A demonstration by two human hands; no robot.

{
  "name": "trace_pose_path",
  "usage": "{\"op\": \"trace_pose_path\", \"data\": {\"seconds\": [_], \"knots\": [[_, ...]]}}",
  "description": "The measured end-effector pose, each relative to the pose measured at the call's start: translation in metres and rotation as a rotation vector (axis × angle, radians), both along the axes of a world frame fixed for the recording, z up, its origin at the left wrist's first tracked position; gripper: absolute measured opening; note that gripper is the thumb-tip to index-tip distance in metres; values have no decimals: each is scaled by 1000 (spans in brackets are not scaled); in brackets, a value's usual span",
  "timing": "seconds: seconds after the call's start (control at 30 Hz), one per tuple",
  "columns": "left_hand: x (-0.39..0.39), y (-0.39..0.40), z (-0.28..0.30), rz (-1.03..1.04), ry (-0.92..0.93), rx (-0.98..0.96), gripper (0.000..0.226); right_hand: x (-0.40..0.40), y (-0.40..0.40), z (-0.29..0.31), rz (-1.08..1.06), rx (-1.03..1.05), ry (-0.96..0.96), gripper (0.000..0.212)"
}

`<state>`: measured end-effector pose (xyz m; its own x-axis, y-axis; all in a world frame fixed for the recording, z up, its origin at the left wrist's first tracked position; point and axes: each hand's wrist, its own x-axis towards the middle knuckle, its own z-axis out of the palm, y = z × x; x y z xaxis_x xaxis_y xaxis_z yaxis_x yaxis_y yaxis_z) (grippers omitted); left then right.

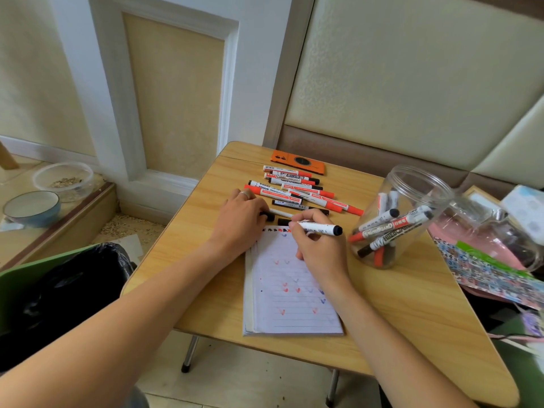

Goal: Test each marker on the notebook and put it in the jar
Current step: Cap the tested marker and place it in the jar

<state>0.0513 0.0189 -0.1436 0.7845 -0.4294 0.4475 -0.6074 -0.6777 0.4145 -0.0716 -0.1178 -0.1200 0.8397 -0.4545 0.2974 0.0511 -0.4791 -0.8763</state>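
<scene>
An open lined notebook (294, 304) with red and blue tick marks lies on the small wooden table (412, 313). My right hand (321, 251) grips a white marker with black ends (319, 227), held nearly level over the notebook's top edge. Left of it, my left hand (238, 222) lies palm down. Its curled fingers close over the black end of another white marker (275, 214) on the table. Behind the hands, several red and black markers (297, 191) lie in a row. At the right, a clear plastic jar (412, 184) leans with several markers inside.
An orange phone (298, 162) lies at the table's far edge. Patterned paper and clutter (494, 272) crowd the right side. A bin with a black bag (64, 290) stands at the left. Two bowls (32, 207) sit on the floor ledge.
</scene>
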Motion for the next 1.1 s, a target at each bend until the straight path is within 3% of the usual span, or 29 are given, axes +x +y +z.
{"op": "trace_pose_path", "data": {"seconds": [0.13,0.27,0.67,0.87,1.1], "knots": [[-3,1,-1,-43,26,-87,14,-2,1,3,1,65,-39,10],[-6,5,0,-110,-1,-155,21,-2,1,4,36,137,-47,8],[-20,10,10,-357,-65,-148,20,0,-3,0,143,184,-27,7],[-26,17,14,-508,-17,-148,27,0,-6,1,186,331,-22,13],[-29,24,15,-435,58,-125,20,1,-9,3,64,595,-95,22]]}}
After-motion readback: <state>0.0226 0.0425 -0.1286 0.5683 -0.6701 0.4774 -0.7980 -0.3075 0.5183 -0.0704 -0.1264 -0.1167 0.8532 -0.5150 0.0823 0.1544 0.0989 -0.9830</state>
